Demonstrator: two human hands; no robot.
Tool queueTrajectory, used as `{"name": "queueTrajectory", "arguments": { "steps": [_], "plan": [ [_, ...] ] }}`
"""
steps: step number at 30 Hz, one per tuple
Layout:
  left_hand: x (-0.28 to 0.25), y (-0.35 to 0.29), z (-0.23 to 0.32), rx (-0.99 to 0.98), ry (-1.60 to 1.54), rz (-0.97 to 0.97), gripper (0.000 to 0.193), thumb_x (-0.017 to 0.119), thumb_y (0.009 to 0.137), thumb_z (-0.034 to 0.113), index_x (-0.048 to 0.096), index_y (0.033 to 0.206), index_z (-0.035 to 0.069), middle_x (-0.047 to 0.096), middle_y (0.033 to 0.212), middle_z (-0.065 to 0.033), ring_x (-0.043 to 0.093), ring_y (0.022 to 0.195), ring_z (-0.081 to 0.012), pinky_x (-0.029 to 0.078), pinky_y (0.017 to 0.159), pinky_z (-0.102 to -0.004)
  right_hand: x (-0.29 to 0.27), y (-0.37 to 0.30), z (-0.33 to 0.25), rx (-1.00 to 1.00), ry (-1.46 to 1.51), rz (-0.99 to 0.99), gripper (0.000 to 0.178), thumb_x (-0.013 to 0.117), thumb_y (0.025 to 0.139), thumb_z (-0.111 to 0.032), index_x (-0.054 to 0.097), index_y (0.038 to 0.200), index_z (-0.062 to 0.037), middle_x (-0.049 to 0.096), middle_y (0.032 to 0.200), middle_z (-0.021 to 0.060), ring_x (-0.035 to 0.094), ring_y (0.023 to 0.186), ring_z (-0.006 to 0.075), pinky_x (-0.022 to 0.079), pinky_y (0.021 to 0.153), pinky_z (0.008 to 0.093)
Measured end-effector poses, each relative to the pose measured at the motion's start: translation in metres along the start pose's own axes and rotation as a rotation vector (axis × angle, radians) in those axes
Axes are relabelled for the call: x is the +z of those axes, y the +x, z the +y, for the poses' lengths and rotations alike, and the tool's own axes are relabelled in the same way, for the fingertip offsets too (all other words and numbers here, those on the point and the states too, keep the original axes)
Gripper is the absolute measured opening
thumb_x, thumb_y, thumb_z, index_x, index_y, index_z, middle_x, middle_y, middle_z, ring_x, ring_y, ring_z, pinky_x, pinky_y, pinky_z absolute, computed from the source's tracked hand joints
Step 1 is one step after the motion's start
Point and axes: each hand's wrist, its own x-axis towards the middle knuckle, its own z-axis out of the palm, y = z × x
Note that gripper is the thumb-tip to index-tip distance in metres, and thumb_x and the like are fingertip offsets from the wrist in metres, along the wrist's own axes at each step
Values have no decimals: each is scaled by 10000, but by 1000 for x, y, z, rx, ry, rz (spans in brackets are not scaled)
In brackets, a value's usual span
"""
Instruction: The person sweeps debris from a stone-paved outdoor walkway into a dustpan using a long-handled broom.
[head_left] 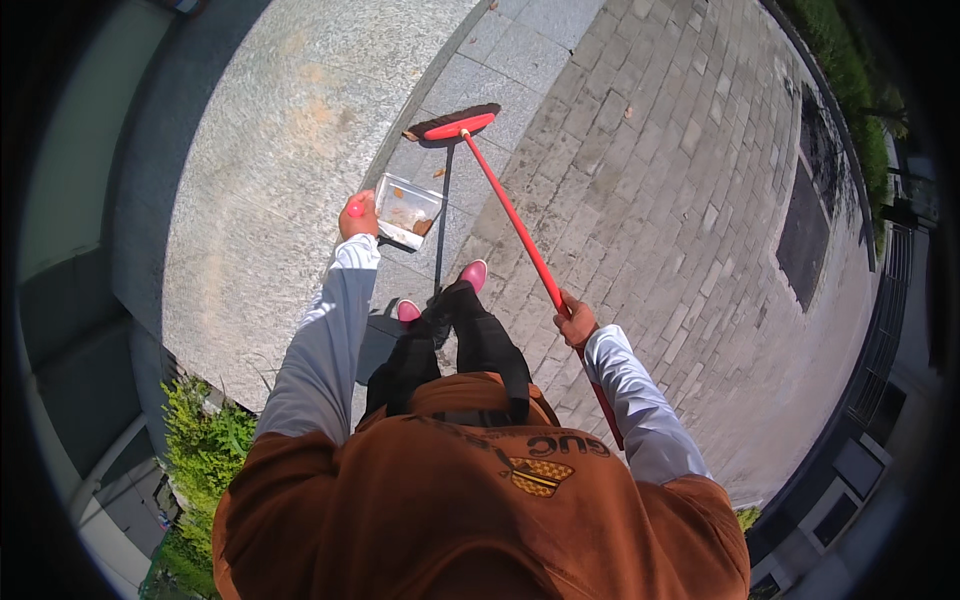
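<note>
My left hand [357, 216] is closed around the upright handle of a long-handled dustpan, whose pink tip [355, 208] pokes out above the fist. Below and to the right of that hand, the white dustpan [398, 234] holds a brown leaf [422, 227] and some small debris. A red broom [512, 213] slants across the view, with my right hand [577, 322] wrapped round its shaft. Its red head with dark bristles [460, 126] rests on the grey paving beyond the dustpan. Dry leaves [438, 173] lie between broom head and dustpan.
A raised, rough stone slab [255, 215] borders the paving on the left. Brick paving [640, 190] spreads to the right, with a dark rectangular cover [803, 235] farther off. My pink shoes [474, 274] stand close to the dustpan. Green shrubs [205, 440] grow at the lower left.
</note>
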Motion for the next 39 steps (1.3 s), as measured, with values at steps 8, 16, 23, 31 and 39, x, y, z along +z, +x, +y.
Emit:
{"name": "queueTrajectory", "arguments": {
  "steps": [8,16,23,31,39],
  "plan": [
    [-19,-6,-5,3,17,-51,173,602,799,159,623,907,26,624,758,-44,565,690,-109,455,649,-249,19,-149,18,159,367,-158,589,514,744,34,318,1299,17,423,1264,128,456,1076,161,350,879,237],
    [-49,-30,-30,37,74,-50,189,626,784,205,637,892,52,639,773,-74,589,716,-138,463,677,-270,30,-46,-21,84,198,114,603,505,741,-65,335,1318,-106,506,612,27,442,441,109,375,406,269],
    [-72,-47,-59,88,38,-138,183,625,777,193,640,894,53,641,791,-88,601,741,-173,463,686,-292,122,-193,65,167,261,-110,609,485,741,-55,313,1325,-52,580,781,105,528,551,148,427,532,270],
    [-151,-80,-71,105,-90,-125,152,588,815,110,618,924,8,632,862,-72,578,798,-119,455,733,-240,143,-182,-31,207,512,-76,597,489,774,-19,314,1333,-132,394,531,-30,320,363,71,254,348,227],
    [-198,-92,-104,33,-62,42,179,582,822,86,599,979,2,611,854,-35,543,780,-98,430,739,-226,193,-144,-50,22,-145,-28,589,497,699,-78,378,1275,-33,587,1003,184,565,964,269,410,835,295]
  ]
}}
